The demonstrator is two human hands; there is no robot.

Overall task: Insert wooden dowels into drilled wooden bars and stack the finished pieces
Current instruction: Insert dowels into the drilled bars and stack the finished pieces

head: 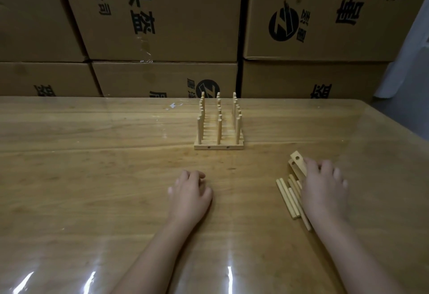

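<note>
A glossy wooden tabletop stands before a wall of stacked cardboard boxes printed with black characters. Toward the far middle sits a row of finished pieces: flat bars set one behind another, each with three dowels standing upright. The nearest bar shows two small holes in its front edge.

The person's left hand rests on the bare wood, fingers loosely curled and holding nothing. The right hand lies over a bunch of loose dowels on the right. Its fingertips touch two tilted drilled bars just beyond them. I cannot tell whether it grips them.
</note>
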